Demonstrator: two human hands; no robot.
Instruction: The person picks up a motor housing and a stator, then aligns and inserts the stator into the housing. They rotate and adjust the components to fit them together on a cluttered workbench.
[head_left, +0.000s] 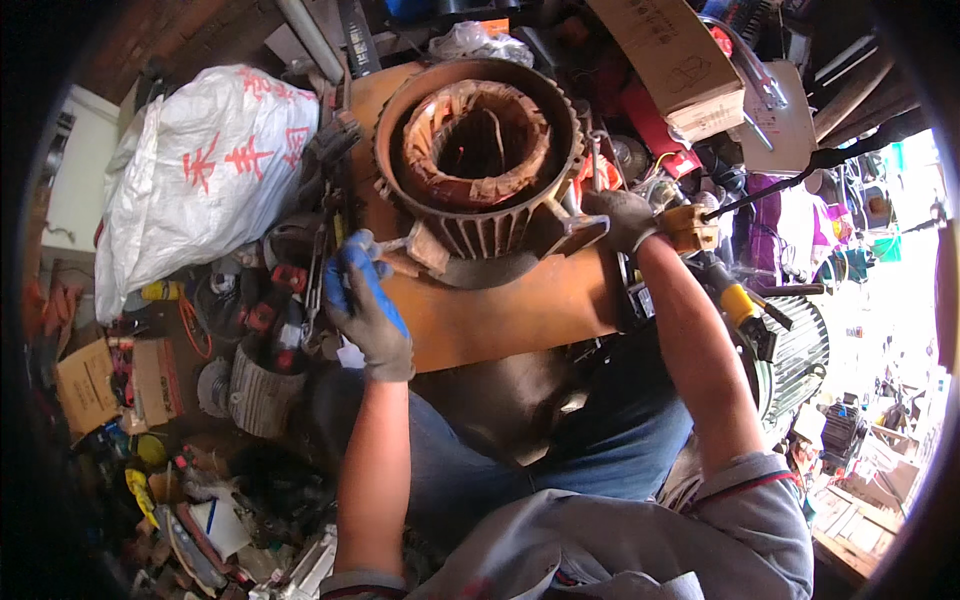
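Observation:
A finned metal motor housing (pixel 480 232) stands with its open end up on an orange-brown board. Inside it sits a ring of windings (pixel 428 152) wrapped in brown insulation, with a loose wire rising in the middle. My left hand (pixel 368 305), in a grey and blue work glove, is closed at the tip of the housing's left foot. At the end of the right foot, my right hand (pixel 622 218), gloved in grey, has its fingers bent against the metal. Part of these fingers is hidden.
The board (pixel 500 325) reaches almost to my knees. A white woven sack (pixel 205 170) stands at the left. Far right of the housing lies a cardboard box (pixel 690 85). Beside my right forearm are a yellow-collared tool (pixel 737 303) and another finned motor body (pixel 803 340). Scrap crowds the lower left.

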